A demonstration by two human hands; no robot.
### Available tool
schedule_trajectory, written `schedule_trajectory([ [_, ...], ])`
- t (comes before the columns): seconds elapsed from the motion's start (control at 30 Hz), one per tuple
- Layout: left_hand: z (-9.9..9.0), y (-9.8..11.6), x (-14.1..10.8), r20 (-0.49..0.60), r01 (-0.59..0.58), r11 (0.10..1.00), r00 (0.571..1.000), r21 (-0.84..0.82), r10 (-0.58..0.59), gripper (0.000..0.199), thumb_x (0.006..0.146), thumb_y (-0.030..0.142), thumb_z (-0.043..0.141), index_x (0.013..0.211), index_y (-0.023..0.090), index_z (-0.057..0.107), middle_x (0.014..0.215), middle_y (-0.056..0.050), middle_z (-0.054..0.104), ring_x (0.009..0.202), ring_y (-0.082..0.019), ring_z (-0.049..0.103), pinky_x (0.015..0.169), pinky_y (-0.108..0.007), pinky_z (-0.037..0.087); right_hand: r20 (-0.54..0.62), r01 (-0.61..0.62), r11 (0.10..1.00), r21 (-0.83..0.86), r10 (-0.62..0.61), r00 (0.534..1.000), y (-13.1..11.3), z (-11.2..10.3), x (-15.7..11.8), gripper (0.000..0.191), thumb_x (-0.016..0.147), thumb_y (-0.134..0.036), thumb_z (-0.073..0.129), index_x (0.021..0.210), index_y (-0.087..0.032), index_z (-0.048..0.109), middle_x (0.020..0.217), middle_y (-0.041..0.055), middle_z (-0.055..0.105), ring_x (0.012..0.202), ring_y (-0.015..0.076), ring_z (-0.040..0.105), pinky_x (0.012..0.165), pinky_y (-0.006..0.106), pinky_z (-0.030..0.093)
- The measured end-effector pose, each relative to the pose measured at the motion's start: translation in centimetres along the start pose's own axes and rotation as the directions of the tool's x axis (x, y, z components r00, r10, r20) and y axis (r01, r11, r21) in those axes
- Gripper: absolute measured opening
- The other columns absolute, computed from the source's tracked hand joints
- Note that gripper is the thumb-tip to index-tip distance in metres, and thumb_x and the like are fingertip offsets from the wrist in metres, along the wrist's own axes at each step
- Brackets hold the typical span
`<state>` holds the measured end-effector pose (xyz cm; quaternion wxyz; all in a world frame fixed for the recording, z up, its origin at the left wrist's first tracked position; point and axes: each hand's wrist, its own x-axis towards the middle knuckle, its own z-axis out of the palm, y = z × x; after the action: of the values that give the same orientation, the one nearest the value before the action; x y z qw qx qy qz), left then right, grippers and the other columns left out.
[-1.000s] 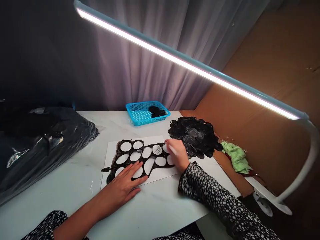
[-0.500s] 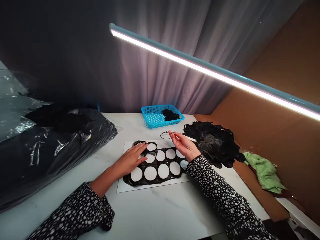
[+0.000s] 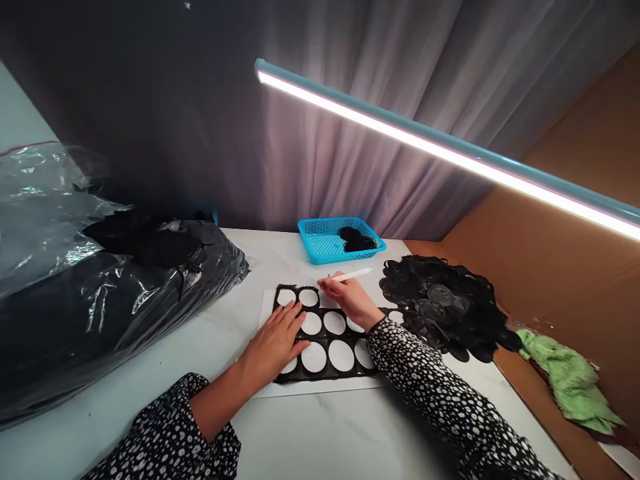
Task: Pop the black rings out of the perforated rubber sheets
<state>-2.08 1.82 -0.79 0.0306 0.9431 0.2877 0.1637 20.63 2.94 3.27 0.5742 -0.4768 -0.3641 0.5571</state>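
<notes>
A black sheet with rows of round holes (image 3: 321,340) lies on a white board (image 3: 267,308), whose surface shows through the holes. Spread flat on the sheet's left part is my left hand (image 3: 275,340), its fingers apart. My right hand (image 3: 350,297) is closed round a white pen-like tool (image 3: 356,274), held at the sheet's upper edge, with the fingertips near the top row's right hole. The tool's tip is too small to make out. The thin black ring seen before does not show at the fingertips.
A blue basket (image 3: 320,257) holding black pieces stands at the back. To the right are a heap of black round pieces (image 3: 445,300) and a green cloth (image 3: 573,377). A plastic bag of black material (image 3: 150,300) fills the left. A lit lamp (image 3: 425,143) hangs overhead.
My right hand has lowered and turned towards the sheet's upper edge, and the ring at its fingertips is no longer visible. The view has shifted, moving the scene rightward.
</notes>
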Motion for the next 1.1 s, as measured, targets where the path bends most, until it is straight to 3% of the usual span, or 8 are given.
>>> schedule_trajectory([
  [0.1,1.0,0.6,-0.8,-0.017,0.035,0.999,0.999,-0.006,-0.035,0.053,0.101,0.047,0.043,0.14,0.012,0.046,0.149,-0.018,0.044,0.139,-0.032,0.038,0.112,-0.051,0.036,0.222,0.219,0.849,-0.481,-0.123,0.967,1.5,1.2,0.4,0.015,0.075,-0.028,0.069,0.07,-0.017,0.06,0.069,-0.0006,0.063,0.066,0.0127,0.056,0.061,0.023,0.047],
  [0.17,1.2,0.8,-1.0,-0.01,0.045,0.999,0.999,0.003,-0.045,0.053,0.101,0.046,0.043,0.141,0.011,0.045,0.149,-0.017,0.043,0.14,-0.032,0.037,0.112,-0.051,0.035,0.291,0.281,0.752,-0.597,-0.124,0.949,2.1,1.2,0.4,0.015,0.077,-0.029,0.067,0.071,-0.017,0.061,0.069,-0.0005,0.064,0.064,0.0128,0.055,0.06,0.023,0.044],
  [0.4,1.2,0.9,-1.0,-0.003,0.041,0.999,0.999,0.004,-0.041,0.051,0.101,0.043,0.043,0.142,0.013,0.044,0.148,-0.013,0.045,0.142,-0.032,0.034,0.114,-0.052,0.031,0.317,0.32,0.717,-0.619,-0.144,0.937,2.8,0.6,-0.1,0.015,0.083,-0.031,0.062,0.076,-0.018,0.06,0.081,0.0041,0.071,0.073,0.0163,0.062,0.067,0.027,0.047],
  [0.73,1.5,0.7,-1.2,-0.017,0.026,1.0,1.0,-0.012,-0.026,0.052,0.101,0.046,0.041,0.143,0.015,0.043,0.148,-0.012,0.046,0.141,-0.031,0.035,0.114,-0.051,0.03,0.353,0.368,0.668,-0.647,-0.165,0.921,2.6,0.5,-0.1,0.012,0.086,-0.027,0.061,0.078,-0.018,0.059,0.082,0.0028,0.07,0.074,0.0159,0.062,0.068,0.026,0.046],
  [0.83,1.4,0.8,-1.1,-0.019,0.027,0.999,0.999,-0.028,-0.028,0.052,0.101,0.046,0.042,0.143,0.016,0.042,0.148,-0.012,0.046,0.142,-0.03,0.034,0.114,-0.05,0.03,0.451,0.501,0.515,-0.696,-0.23,0.862,2.8,0.7,-0.7,0.012,0.09,-0.022,0.055,0.079,-0.019,0.057,0.085,0.0043,0.068,0.077,0.0165,0.06,0.07,0.027,0.046],
  [0.97,1.1,0.8,-1.1,-0.023,0.037,0.998,0.999,-0.048,-0.038,0.05,0.1,0.044,0.045,0.142,0.017,0.044,0.144,-0.011,0.051,0.14,-0.031,0.037,0.114,-0.051,0.031,0.698,0.729,0.093,-0.678,-0.229,0.678,2.9,0.8,-1.0,0.009,0.093,-0.018,0.05,0.087,-0.019,0.057,0.092,0.0088,0.065,0.088,0.0207,0.056,0.082,0.034,0.043],
  [1.03,1.0,0.7,-1.0,-0.017,0.028,0.998,0.999,-0.051,-0.029,0.049,0.099,0.043,0.047,0.141,0.017,0.045,0.145,-0.012,0.05,0.14,-0.031,0.037,0.113,-0.051,0.032,0.681,0.712,0.008,-0.702,-0.286,0.674,2.5,-0.1,0.0,0.01,0.091,-0.017,0.048,0.087,-0.019,0.057,0.091,0.0088,0.064,0.086,0.0211,0.054,0.08,0.033,0.041],
  [1.1,1.0,0.7,-1.0,-0.005,0.022,0.999,1.0,-0.046,-0.022,0.05,0.099,0.041,0.048,0.141,0.014,0.045,0.145,-0.013,0.049,0.14,-0.032,0.037,0.112,-0.052,0.033,0.503,0.577,0.03,-0.816,-0.456,0.735,1.5,-1.9,1.6,0.013,0.09,-0.017,0.044,0.082,-0.019,0.055,0.085,0.0081,0.063,0.08,0.0209,0.053,0.075,0.031,0.04],
])
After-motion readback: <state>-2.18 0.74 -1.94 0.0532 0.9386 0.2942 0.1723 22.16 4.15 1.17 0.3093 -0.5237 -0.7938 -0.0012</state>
